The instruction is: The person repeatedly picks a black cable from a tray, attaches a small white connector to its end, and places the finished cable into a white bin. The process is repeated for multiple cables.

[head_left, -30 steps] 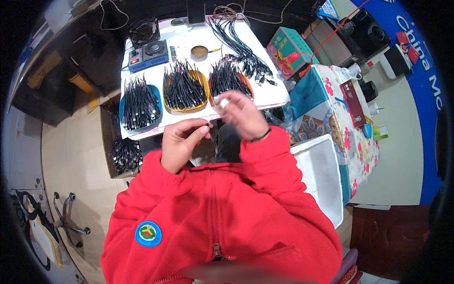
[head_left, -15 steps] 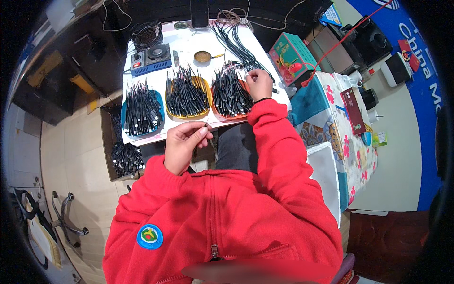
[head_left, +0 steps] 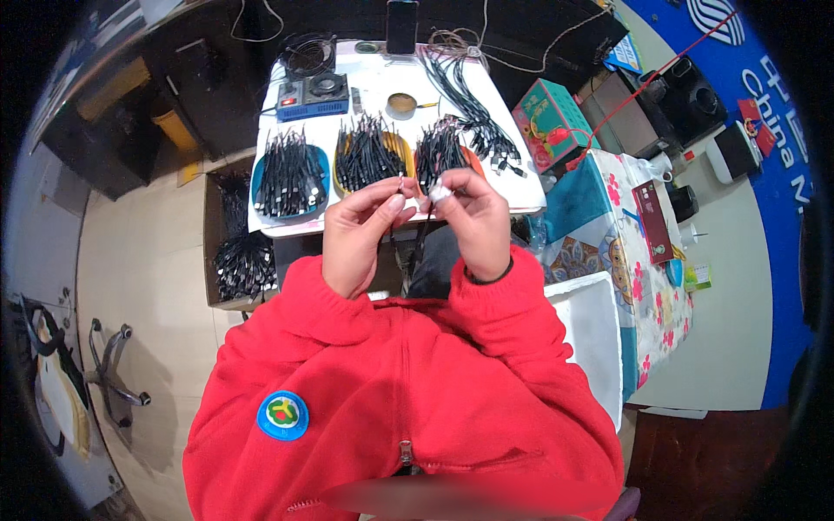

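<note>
Above my lap, in front of the white table's edge, my left hand [head_left: 360, 233] pinches the end of a thin black cable [head_left: 393, 236] between thumb and fingers. Close beside it, my right hand [head_left: 476, 224] is closed at the fingertips, with another black cable [head_left: 421, 239] hanging down from them. Something small and white [head_left: 440, 191] shows at the right fingertips, too blurred to name. Just beyond the hands stand a blue basket [head_left: 322, 165], a yellow basket [head_left: 407, 156] and an orange-red basket [head_left: 473, 162], each filled with upright black cables with metal plugs.
Farther back on the table [head_left: 373, 82] are a blue control box with a knob [head_left: 313, 106], a small round dish [head_left: 401, 105], loose black cables [head_left: 460, 95] and a phone [head_left: 401, 28]. A carton of cables [head_left: 243, 265] stands at left, a green box [head_left: 549, 122] at right.
My right hand has come back from the orange-red basket to beside my left hand, bringing a black cable. My left hand still pinches its cable. The view has shifted slightly.
</note>
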